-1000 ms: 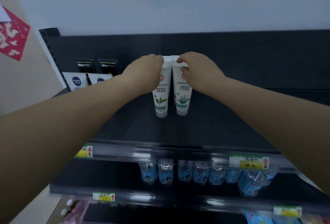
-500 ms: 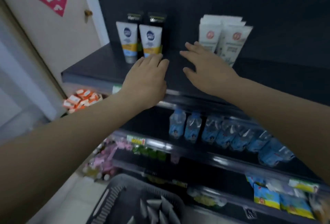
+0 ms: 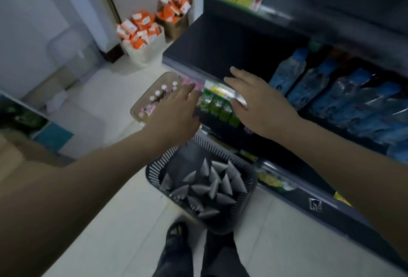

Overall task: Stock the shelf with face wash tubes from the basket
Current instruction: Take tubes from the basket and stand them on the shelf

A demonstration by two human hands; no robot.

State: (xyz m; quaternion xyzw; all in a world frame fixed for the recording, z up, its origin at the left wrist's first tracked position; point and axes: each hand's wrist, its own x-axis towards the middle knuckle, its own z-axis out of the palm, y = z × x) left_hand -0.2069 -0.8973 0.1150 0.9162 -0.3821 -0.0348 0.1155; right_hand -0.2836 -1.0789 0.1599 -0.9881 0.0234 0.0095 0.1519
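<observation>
Black shelf (image 3: 220, 40) runs from twelve to three o'clock, with blue water bottles (image 3: 313, 87) on a tier at three. The dark slatted basket (image 3: 153, 173) stands on the floor at six o'clock, below my hands. My right hand (image 3: 262, 104) and left hand (image 3: 174, 115) hover side by side, fingers straight and loosely spread, holding nothing. The face wash tubes (image 3: 207, 186) lie heaped in the basket.

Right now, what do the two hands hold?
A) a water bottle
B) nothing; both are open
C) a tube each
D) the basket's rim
B: the left hand and right hand show straight, empty fingers; the tubes lie in the basket.
</observation>
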